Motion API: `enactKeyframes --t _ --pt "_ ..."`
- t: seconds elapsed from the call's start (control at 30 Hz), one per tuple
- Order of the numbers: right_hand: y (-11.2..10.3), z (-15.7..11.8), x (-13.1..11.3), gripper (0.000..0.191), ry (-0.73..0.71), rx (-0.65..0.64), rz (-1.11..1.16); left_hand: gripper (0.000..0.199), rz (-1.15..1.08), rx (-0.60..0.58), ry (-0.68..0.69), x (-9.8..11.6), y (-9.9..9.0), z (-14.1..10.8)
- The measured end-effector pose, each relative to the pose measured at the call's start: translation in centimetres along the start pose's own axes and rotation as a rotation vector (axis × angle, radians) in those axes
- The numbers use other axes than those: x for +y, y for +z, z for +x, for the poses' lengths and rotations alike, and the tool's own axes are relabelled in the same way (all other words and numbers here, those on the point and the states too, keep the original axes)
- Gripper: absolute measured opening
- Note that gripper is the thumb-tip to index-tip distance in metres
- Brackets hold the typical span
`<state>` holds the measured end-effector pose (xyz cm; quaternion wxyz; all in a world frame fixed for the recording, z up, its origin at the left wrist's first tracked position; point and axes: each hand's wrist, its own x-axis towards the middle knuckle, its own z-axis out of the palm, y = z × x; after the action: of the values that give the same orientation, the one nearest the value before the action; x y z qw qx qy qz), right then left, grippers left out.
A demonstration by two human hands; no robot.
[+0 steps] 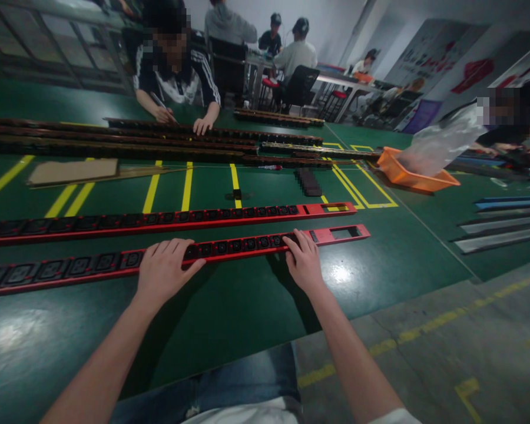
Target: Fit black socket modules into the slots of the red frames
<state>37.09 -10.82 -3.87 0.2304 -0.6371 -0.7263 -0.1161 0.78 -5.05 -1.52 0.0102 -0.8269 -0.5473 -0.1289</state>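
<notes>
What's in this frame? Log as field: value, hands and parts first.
left grip: over near red strip, firmness unclear
right grip: over same strip, closer to its cut-out end
near strip fittings: row of dark sockets
far red strip: beyond near one, apart, untouched
across green table: co-worker at dark strips
right side: orange bin, plastic bag rising from it
</notes>
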Motion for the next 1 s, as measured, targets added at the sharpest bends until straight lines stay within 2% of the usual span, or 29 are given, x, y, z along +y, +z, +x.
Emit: enactKeyframes --t 0.17,0.33,0.47,0.6,0.8,1.0 --pt "-0.1 0.1 -0.3 0.041 0.009 -0.02 -0.02 0.057 0.01 -0.003 0.007 0.0 -0.1 0.0" --pt "-0.2 0.2 -1.0 0.048 -0.075 -0.045 -0.05 0.056 0.002 0.005 0.001 0.0 0.0 0.0" --pt "-0.2 0.3 -2.0 0.055 -0.012 -0.061 -0.067 0.058 -0.021 0.001 0.001 0.0 0.0 0.0" --pt "0.1 0.2 -2.6 0.053 0.016 -0.081 -0.075 0.057 -0.041 -0.002 0.0 0.0 -0.2 0.0" --pt "0.2 0.1 -2.4 0.06 -0.099 -0.093 0.003 0.056 -0.026 -0.013 -0.008 0.0 -0.2 0.0" --pt "0.1 0.2 -2.3 0.059 -0.105 -0.096 0.021 0.057 -0.016 -0.007 -0.005 0.0 -0.1 -0.1"
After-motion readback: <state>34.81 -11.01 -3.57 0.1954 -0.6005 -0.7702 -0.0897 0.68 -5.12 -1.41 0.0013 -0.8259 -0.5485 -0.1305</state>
